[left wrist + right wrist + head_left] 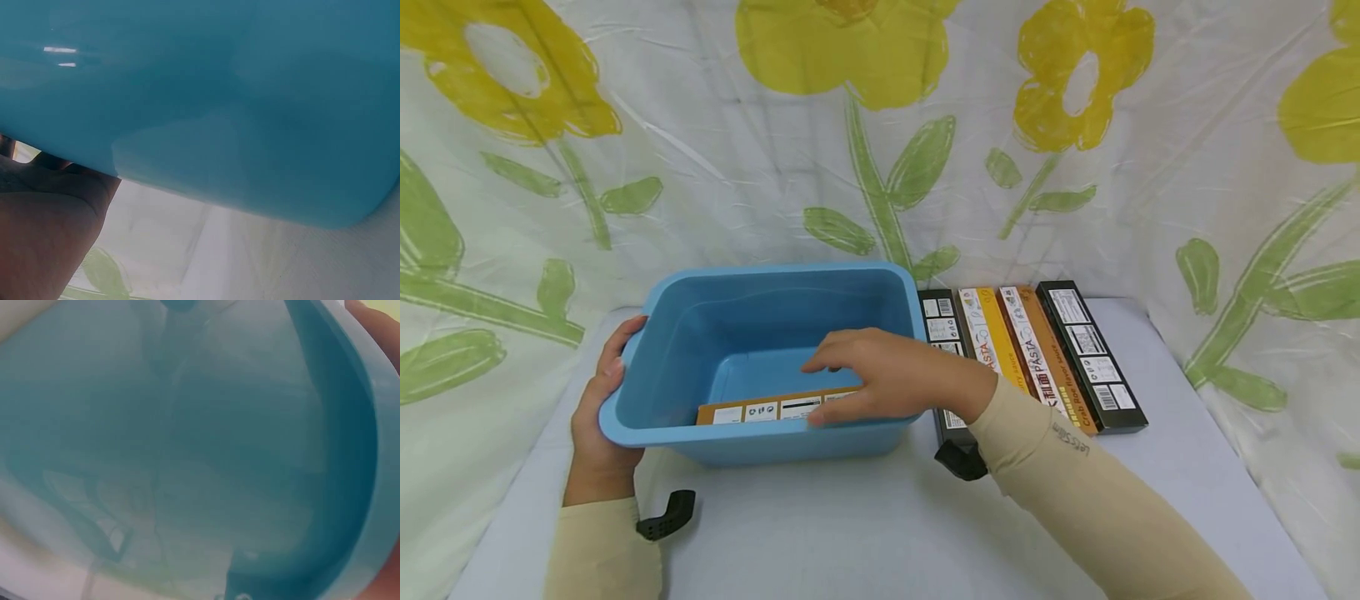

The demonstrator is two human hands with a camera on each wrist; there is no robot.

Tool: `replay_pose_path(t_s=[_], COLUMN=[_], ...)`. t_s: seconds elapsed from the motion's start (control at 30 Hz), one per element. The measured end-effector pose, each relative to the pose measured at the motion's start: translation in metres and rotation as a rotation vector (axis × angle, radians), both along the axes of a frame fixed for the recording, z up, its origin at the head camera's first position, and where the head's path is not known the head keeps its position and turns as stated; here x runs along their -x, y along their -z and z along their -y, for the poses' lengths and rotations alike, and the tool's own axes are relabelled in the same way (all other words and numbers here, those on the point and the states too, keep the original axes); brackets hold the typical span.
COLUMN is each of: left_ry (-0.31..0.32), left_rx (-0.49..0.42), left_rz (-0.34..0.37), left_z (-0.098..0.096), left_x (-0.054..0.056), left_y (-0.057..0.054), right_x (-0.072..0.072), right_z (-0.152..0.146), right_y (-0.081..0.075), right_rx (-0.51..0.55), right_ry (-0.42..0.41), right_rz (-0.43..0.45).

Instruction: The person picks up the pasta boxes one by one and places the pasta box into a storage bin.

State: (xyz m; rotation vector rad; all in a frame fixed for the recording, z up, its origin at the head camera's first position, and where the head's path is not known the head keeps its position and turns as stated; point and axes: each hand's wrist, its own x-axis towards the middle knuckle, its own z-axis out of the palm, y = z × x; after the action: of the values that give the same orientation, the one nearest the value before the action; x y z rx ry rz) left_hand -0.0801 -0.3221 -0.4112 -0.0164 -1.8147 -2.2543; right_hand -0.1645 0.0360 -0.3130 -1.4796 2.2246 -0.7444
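From my end I see the right hand (883, 375) over one blue tub (760, 450), its fingers a bit bent and spread away from the thumb. One box (778, 408) lies in the tub, just below those fingers; I can't tell if they touch it. The tub's near wall hides the box's lower part, and the hand hides its right end.

My left hand (602, 408) is left of those fingers, its own fingers and thumb gripping the tub's rim.

Right of the right fingers, four more boxes lie in a row on the surface (820, 542): a black box (942, 315), a yellow box (988, 333), a brown box (1047, 358) and, farthest off, an end box (1092, 358), also black. So I count five boxes. The right sleeve (1075, 483) blocks part of the row. Beyond the fingers hangs a flower curtain (700, 167).
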Motion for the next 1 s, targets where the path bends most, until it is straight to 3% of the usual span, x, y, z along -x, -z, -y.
replay_pose_path(t_s=[0.63, 0.8, 1.0], left_ry=[0.002, 0.006, 0.005], left_rx=[-0.018, -0.02, -0.02], left_rz=[-0.003, -0.009, -0.01], left_z=[0.001, 0.001, 0.001], left_x=[0.0, 0.001, 0.002], left_y=[0.001, 0.001, 0.001], right_x=[-0.007, -0.01, -0.01], right_z=[-0.021, -0.029, -0.038], right_y=[0.001, 0.005, 0.008], right_rx=[0.139, 0.242, 0.406], right_ry=[0.042, 0.053, 0.039], right_rz=[0.058, 0.061, -0.014])
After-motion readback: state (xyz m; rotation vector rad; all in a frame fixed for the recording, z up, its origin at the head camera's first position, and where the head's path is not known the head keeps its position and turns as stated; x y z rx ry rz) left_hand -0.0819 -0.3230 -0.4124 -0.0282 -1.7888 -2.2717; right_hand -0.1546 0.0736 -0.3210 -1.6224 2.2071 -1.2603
